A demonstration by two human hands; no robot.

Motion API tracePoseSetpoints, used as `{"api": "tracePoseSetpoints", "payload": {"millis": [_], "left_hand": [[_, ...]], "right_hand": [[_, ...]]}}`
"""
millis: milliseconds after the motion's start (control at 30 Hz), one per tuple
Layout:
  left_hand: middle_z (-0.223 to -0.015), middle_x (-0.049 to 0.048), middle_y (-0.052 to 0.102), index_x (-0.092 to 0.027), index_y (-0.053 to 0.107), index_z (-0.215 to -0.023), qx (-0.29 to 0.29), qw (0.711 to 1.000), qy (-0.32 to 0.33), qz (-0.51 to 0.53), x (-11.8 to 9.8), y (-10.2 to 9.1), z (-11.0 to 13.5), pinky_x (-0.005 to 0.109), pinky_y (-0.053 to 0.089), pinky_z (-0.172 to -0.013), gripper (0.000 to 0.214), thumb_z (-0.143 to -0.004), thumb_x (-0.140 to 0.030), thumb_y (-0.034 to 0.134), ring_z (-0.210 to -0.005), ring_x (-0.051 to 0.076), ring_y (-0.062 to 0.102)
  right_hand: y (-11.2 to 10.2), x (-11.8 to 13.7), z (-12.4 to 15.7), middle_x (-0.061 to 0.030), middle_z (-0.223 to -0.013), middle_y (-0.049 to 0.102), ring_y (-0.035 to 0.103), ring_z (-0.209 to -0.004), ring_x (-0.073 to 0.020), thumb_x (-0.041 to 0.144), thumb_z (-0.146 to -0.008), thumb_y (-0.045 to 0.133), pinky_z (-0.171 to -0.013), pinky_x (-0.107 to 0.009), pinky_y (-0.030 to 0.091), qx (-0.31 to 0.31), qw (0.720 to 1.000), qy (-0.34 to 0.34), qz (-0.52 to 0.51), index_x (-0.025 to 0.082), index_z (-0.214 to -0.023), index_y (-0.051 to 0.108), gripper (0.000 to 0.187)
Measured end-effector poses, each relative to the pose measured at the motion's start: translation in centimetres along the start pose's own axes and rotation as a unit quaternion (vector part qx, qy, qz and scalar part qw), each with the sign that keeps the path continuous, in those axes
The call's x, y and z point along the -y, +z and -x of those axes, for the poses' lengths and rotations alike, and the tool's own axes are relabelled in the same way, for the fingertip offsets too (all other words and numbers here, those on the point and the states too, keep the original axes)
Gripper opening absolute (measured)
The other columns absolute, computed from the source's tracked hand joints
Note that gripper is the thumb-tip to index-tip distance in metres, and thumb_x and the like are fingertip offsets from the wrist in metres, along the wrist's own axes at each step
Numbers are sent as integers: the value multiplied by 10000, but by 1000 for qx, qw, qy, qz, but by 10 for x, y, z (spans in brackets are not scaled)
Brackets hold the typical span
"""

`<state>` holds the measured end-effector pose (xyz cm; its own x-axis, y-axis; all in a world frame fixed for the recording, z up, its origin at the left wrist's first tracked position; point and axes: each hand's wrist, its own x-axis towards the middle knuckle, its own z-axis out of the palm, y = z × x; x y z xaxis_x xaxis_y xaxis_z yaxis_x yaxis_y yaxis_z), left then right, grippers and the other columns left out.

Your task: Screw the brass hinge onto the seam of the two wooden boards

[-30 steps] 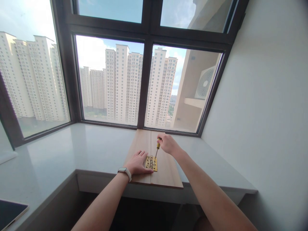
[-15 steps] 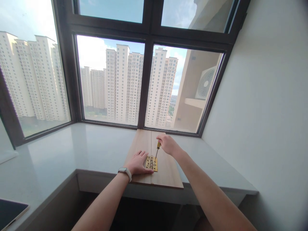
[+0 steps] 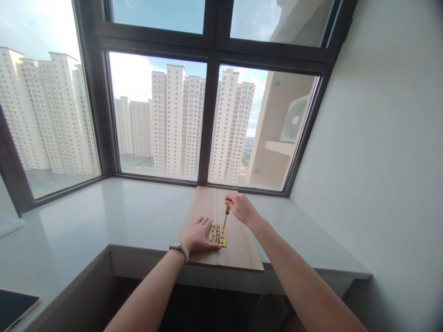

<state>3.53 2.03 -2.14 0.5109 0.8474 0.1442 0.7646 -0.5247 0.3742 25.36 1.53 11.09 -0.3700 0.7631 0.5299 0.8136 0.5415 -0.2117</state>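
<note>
A gold-coloured hinge (image 3: 223,237) lies flat across the seam between two light wooden boards (image 3: 238,254). My left hand (image 3: 200,235) rests on the left board and the hinge's left side, fingers spread, thumb along the hinge's near edge. In my right hand (image 3: 240,207) is a screwdriver (image 3: 227,211) with a yellow and black handle, gripped from above. Its shaft points down, slightly tilted, with the tip at the upper part of the hinge's right leaf. Whether a screw sits under the tip is too small to make out.
The boards lie on a white windowsill counter (image 3: 114,207), their near ends jutting past its front edge. Dark-framed windows (image 3: 211,115) stand behind, and a white wall (image 3: 380,138) rises at right. A dark flat device (image 3: 17,306) lies at the lower left.
The view has shifted very slightly. Both hands, the screwdriver and the hinge stay in nearly the same places.
</note>
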Motion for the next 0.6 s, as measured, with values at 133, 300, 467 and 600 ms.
{"api": "tracePoseSetpoints", "payload": {"millis": [133, 300, 467, 600], "left_hand": [[-1633, 117, 297, -249, 327, -1556, 4, 1000, -5, 3, -1, 0, 0, 539, 208, -1234, 1213, -582, -917, 599, -1525, 404, 168], [-1623, 114, 323, -242, 336, -1551, -1, 1000, -1, -1, -2, -1, 1, 528, 213, -1235, 1204, -586, -916, 594, -1519, 405, 189], [-1622, 118, 323, -231, 331, -1554, 0, 1000, -2, -7, -2, 0, 0, 520, 215, -1236, 1213, -588, -918, 585, -1520, 399, 191], [-1632, 111, 305, -240, 322, -1558, 5, 1000, -7, -7, -1, -1, 0, 518, 207, -1240, 1213, -587, -916, 586, -1526, 392, 179]], "right_hand": [[0, -1, -1, -81, -1083, 734, 663, -1001, -192, 115, -956, 523, -880, -270, 457, 9, 1000, -4, -6, 192, -1069, 735, 252], [2, -4, -3, -81, -1044, 754, 677, -1004, -207, 134, -945, 546, -888, -269, 463, 17, 1000, 16, 1, 193, -1065, 745, 240], [3, -6, -3, -87, -956, 749, 680, -925, -206, 204, -949, 576, -829, -267, 452, -4, 999, 38, 16, 190, -956, 742, 167], [1, -6, -2, -83, -899, 726, 663, -856, -196, 266, -951, 601, -776, -268, 438, -2, 997, 71, 34, 187, -880, 716, 157]]}}
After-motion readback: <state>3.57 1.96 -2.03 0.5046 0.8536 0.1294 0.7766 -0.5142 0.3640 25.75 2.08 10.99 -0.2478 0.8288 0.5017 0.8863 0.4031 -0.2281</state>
